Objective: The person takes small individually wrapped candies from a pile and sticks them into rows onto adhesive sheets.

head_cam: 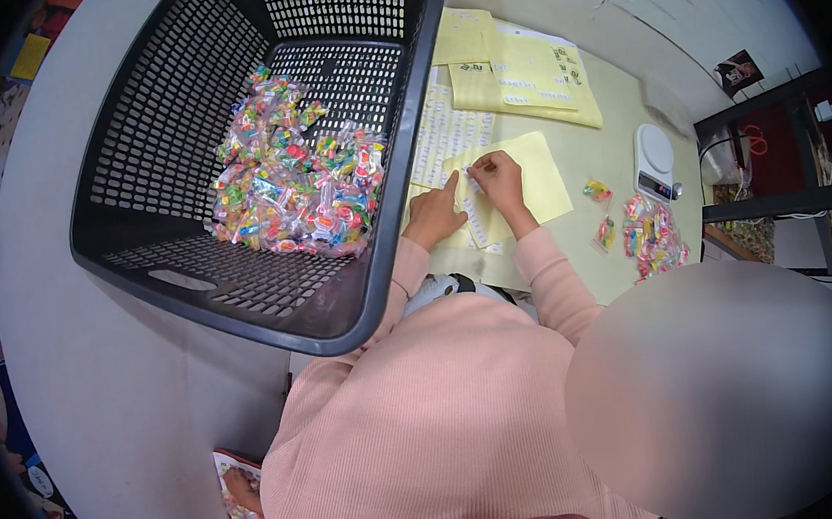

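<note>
My left hand [436, 213] rests on yellow backing paper, index finger extended and thumb apart. Beside it, my right hand [503, 181] has thumb and index finger pinched on a small white label [468, 170] at the upper end of a label strip [475, 223]. That strip lies on a yellow sheet [536, 171] angled across the table. Under and left of my hands are sheets covered with rows of small printed labels [443, 127]. Pink sleeves cover both my forearms.
A black plastic basket [166, 204] with wrapped candy packets [294, 174] stands at left. A yellow envelope stack [533, 70] lies beyond my hands. Candy bags [653, 236] and a white digital scale [653, 160] sit at right. Another person's hand [242, 487] holds a candy bag lower left.
</note>
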{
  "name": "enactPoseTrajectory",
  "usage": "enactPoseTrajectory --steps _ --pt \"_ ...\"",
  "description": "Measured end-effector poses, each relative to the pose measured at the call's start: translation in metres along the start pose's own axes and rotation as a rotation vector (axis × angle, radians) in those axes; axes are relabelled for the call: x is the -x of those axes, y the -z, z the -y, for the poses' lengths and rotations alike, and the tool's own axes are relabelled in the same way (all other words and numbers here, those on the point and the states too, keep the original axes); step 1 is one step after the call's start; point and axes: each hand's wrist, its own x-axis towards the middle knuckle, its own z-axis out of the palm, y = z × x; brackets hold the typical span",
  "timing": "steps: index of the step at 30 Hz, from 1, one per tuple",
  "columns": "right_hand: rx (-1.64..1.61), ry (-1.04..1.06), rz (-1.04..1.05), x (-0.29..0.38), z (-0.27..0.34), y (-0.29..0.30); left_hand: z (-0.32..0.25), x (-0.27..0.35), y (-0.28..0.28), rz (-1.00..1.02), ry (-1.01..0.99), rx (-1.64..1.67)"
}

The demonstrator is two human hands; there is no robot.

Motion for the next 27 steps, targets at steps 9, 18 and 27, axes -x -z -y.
enactPoseTrajectory --steps 9,18,27 --pt "-0.108 -0.042 -0.202 -0.021 -0.018 -0.002 -0.002 0.000 -0.001 0.009 0.014 -0.004" --pt "0.210 -0.174 -0.217 -0.063 -0.013 0.054 -0.001 0.001 0.000 -0.020 0.014 -0.006" --pt "0.269 -0.003 0.035 -0.025 0.005 0.009 -0.004 0.001 0.003 -0.004 0.024 0.005"
